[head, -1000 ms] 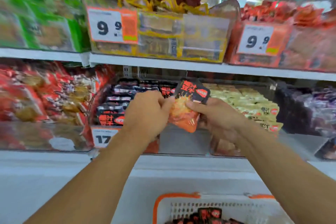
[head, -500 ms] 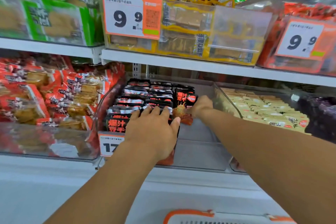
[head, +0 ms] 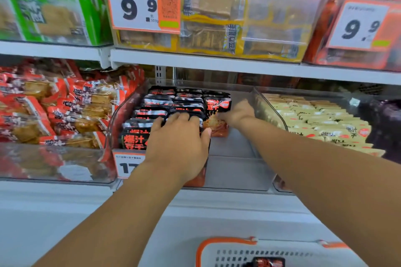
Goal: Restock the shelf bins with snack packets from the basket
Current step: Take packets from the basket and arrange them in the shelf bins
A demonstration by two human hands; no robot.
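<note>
A clear shelf bin [head: 234, 171] on the lower shelf holds rows of black-and-orange snack packets [head: 149, 115] standing on its left side. My left hand [head: 178, 143] lies flat with straight fingers on top of those rows. My right hand [head: 236, 112] reaches into the bin and holds one black-and-orange packet [head: 217, 115] upright against the right end of the rows. The white basket with an orange rim [head: 225, 243] sits at the bottom edge, with one packet [head: 269, 262] showing inside.
Red packets [head: 54, 106] fill the bin to the left; pale yellow packets [head: 314, 119] fill the bin to the right. The upper shelf [head: 217, 63] overhangs with green, yellow and red bins and 9.9 price tags [head: 141, 4]. The right half of the black-packet bin shows bare floor.
Both hands moved from in front of the shelf into the bin. The packet held between them went in with my right hand; my left hand let go and now presses the rows.
</note>
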